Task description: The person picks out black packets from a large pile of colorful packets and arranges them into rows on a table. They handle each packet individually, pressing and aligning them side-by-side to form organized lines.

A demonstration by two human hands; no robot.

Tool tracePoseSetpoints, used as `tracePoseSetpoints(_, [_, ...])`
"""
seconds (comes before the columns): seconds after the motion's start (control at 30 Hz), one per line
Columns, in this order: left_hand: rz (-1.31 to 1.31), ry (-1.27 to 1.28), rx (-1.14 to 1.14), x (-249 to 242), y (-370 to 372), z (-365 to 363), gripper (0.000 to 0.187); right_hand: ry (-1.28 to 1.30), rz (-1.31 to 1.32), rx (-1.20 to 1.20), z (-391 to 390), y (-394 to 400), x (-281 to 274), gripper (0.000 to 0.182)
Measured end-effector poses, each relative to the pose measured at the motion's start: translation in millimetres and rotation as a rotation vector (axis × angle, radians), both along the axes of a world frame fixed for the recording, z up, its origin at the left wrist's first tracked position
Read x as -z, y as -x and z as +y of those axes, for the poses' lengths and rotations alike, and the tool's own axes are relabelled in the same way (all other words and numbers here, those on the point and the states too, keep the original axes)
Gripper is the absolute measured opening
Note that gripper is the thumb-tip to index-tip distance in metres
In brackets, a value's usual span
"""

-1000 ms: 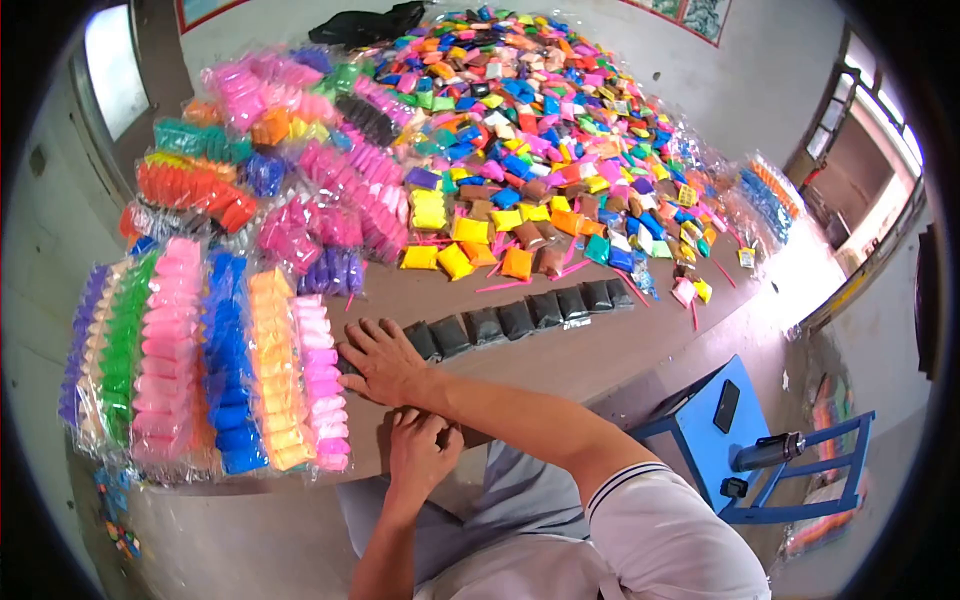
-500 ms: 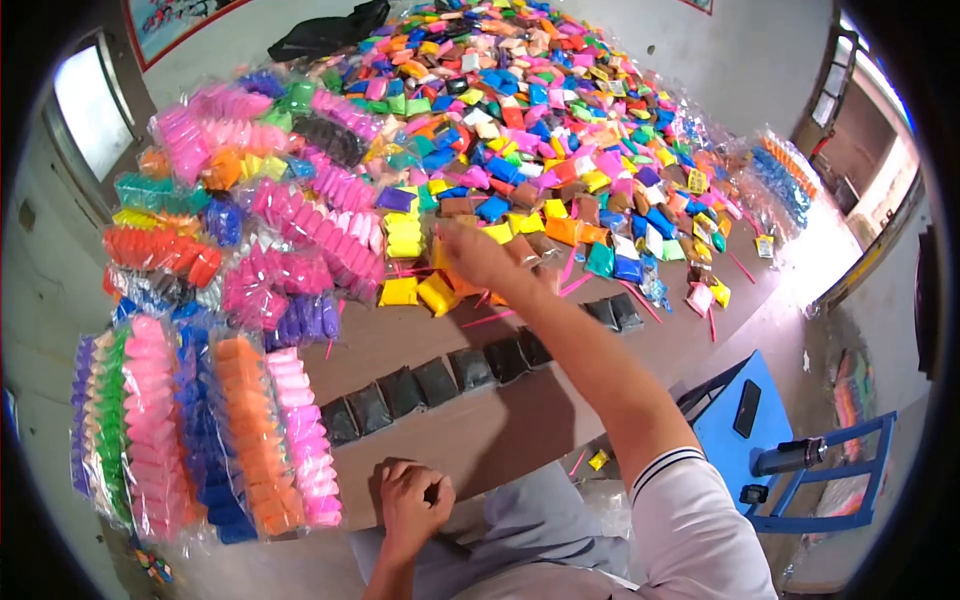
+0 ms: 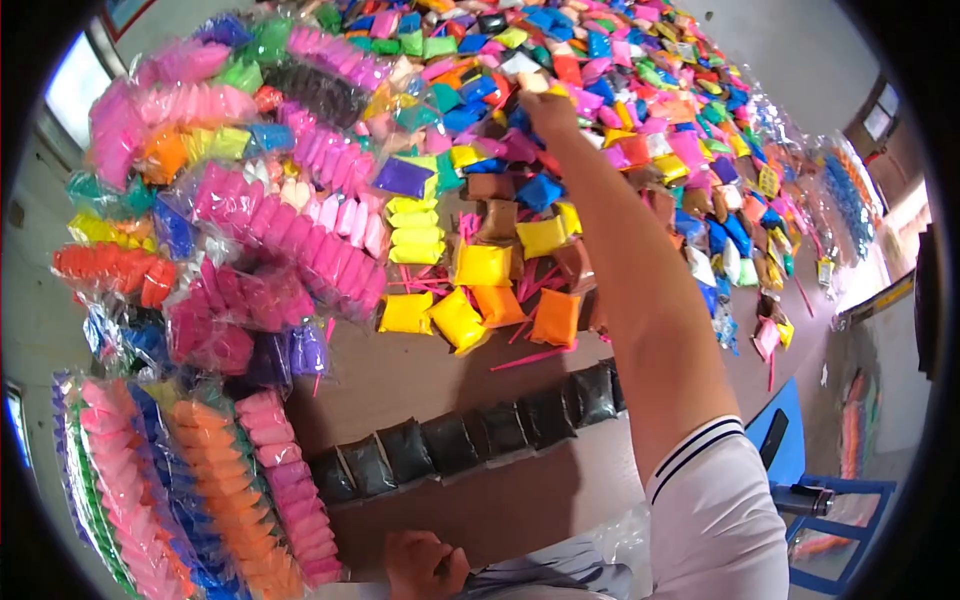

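My right hand point(image 3: 552, 115) is stretched far forward over the heap of small coloured packets point(image 3: 640, 60). Its fingertips are among the packets, close to a cream one and a blue one, and I cannot make out whether they grip anything. Near the table's front edge my left hand point(image 3: 425, 565) is curled into a loose fist with nothing visible in it. Between the hands runs a row of black packets point(image 3: 450, 440), laid side by side across the table; my right forearm hides its right end. Yellow packets point(image 3: 482, 265) and an orange packet point(image 3: 555, 318) lie left of that forearm.
Clear bags of pink packets point(image 3: 290, 230) are piled on the left, with long multicoloured packs point(image 3: 220, 470) in front of them. Pink sticks point(image 3: 535, 355) lie loose on the brown table point(image 3: 400, 535). A blue chair point(image 3: 840, 580) stands at the right, holding a phone and a bottle.
My right hand has moved from the yellow packets deeper into the heap. The view has tilted and come closer to the table. My left hand remains curled, now lower in view.
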State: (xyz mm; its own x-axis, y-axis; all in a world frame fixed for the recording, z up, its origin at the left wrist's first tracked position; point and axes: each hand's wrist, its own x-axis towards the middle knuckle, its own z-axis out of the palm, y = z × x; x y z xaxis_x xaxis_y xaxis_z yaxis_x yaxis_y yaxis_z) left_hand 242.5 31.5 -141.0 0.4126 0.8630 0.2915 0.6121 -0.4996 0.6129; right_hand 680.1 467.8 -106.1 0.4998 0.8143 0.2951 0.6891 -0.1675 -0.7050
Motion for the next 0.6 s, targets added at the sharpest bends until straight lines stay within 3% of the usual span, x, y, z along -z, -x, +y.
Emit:
tracePoseSetpoints(0.03, [0.009,0.014,-0.01,-3,2,1,0.014,0.042,0.075,0.0,9,-9,4,0.04])
tracePoseSetpoints(0.07, [0.132,0.032,0.058,-7,4,3,0.014,0.168,-0.329,-0.109,16,-13,-1,0.041])
tracePoseSetpoints(0.1, [0.253,0.049,0.13,-8,5,5,0.015,0.206,-0.532,-0.201,25,-19,2,0.047])
tracePoseSetpoints(0.17, [0.168,0.063,0.071,-6,2,3,0.013,0.203,-0.958,-0.366,43,-32,8,0.06])
tracePoseSetpoints(0.23, [0.085,0.069,0.01,-1,3,-1,0.012,0.142,0.307,0.086,56,-10,2,0.077])
tracePoseSetpoints(0.27, [0.121,0.14,0.051,2,8,-3,0.012,0.147,0.267,0.156,55,-7,-3,0.085])
tracePoseSetpoints(0.33, [0.154,0.216,0.089,-2,7,1,0.011,0.171,0.209,0.182,60,-3,-2,0.083])
tracePoseSetpoints(0.43, [0.094,0.107,0.036,-7,2,5,0.012,0.131,0.117,0.142,92,-29,28,0.079])
tracePoseSetpoints(0.47, [0.102,0.091,0.032,-5,3,3,0.011,0.16,-0.079,0.101,110,-47,43,0.079])
tracePoseSetpoints(0.6, [0.051,0.128,0.02,-10,3,4,0.01,0.17,0.065,0.191,72,-6,7,0.082])
